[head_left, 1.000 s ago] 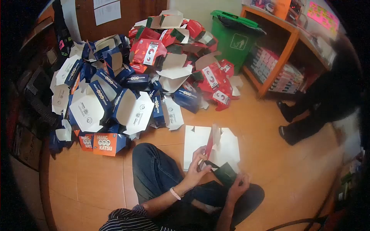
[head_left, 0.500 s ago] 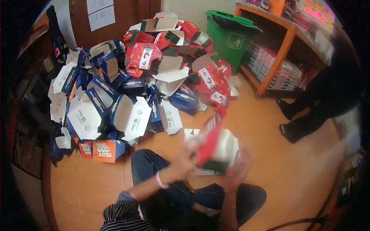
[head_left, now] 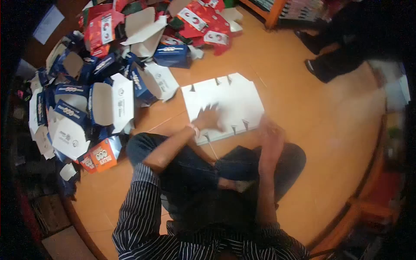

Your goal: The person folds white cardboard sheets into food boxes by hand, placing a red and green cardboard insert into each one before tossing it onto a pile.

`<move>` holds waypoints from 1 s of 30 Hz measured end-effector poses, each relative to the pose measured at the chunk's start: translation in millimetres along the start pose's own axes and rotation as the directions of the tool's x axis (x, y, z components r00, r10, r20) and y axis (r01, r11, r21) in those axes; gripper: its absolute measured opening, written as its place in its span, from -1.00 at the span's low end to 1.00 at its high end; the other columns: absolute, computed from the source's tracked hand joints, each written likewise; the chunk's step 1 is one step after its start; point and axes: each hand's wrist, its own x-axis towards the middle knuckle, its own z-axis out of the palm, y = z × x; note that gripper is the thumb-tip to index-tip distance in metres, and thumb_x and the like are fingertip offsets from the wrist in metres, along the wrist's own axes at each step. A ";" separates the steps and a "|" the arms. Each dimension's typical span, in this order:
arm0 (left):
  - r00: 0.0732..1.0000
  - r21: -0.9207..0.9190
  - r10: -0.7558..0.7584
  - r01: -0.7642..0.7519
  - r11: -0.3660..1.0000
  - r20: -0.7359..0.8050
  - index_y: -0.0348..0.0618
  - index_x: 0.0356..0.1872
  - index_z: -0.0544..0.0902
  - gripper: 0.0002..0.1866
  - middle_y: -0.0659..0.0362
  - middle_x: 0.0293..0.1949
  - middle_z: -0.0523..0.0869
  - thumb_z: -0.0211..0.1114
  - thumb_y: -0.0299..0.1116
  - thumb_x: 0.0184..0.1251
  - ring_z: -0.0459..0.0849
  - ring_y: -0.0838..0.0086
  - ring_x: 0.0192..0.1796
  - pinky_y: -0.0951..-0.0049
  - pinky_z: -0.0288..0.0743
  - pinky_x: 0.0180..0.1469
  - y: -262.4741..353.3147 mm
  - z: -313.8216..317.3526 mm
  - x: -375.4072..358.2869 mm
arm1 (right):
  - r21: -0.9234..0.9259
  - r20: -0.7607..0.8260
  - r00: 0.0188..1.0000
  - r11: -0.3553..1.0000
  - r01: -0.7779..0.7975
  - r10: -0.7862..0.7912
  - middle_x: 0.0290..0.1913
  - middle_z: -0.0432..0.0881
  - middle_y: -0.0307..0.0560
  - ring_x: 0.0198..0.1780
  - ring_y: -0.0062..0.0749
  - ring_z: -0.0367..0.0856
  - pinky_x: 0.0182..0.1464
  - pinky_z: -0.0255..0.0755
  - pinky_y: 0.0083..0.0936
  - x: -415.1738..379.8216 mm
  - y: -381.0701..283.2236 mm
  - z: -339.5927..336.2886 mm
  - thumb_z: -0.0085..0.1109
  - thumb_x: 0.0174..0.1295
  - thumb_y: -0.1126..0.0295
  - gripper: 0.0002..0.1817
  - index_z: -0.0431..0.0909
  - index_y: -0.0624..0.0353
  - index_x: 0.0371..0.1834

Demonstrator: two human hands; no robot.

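Flat white cardboard box blanks [head_left: 242,97] lie stacked on the floor in front of my crossed legs, with dark slits along two sides. My left hand [head_left: 210,118], a pink band at its wrist, is over the lower left part of the top blank with its fingers spread and nothing in them. Beside the lower right corner of the blanks is my right hand [head_left: 273,133]. Its fingers are smeared by motion, so I cannot tell whether they grip the edge.
Folded dark blue boxes [head_left: 172,55] are heaped at the left, with red boxes [head_left: 193,19] behind them. Orange-sided boxes [head_left: 103,154] lie near my left knee. A person in dark trousers [head_left: 346,56] stands at the upper right, by an orange-framed shelf [head_left: 275,13].
The red box that was between my hands is out of them. My left hand is now over the white blanks, my right hand at their corner. The view has tilted downward.
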 end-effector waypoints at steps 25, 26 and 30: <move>0.934 -0.552 0.022 -0.229 0.802 -0.357 -0.17 -0.41 0.52 -0.86 -0.03 -0.49 0.57 0.02 -0.36 0.17 0.55 0.07 -0.35 0.22 0.38 -0.29 -24.5 -6.3 5.3 | -0.007 0.230 0.856 0.880 -0.474 0.463 -0.08 0.44 -0.10 -0.04 -0.42 0.43 0.07 0.31 -0.51 -30.1 85.9 -13.5 0.00 0.19 0.51 -0.72 0.34 0.25 -0.01; 0.903 -0.483 0.023 -0.251 0.839 -0.430 -0.18 -0.42 0.52 -0.88 -0.02 -0.47 0.58 0.05 -0.38 0.16 0.55 0.09 -0.36 0.23 0.39 -0.31 -19.2 -32.7 -2.7 | 0.025 0.164 0.930 0.941 -0.338 0.329 0.01 0.38 -0.07 0.05 -0.39 0.36 0.13 0.24 -0.46 -26.5 98.9 -8.9 -0.03 0.22 0.47 -0.69 0.32 0.24 0.04; 0.912 -0.582 0.208 -0.388 0.714 -0.353 -0.24 -0.36 0.53 -0.86 0.03 -0.48 0.57 0.05 -0.39 0.23 0.52 0.26 -0.41 0.38 0.39 -0.32 4.2 -104.7 -74.2 | 0.174 0.049 0.998 0.984 0.034 -0.043 0.22 0.15 0.00 0.27 -0.27 0.10 0.26 0.05 -0.33 4.2 67.5 19.3 -0.07 0.26 0.33 -0.60 0.25 0.17 0.16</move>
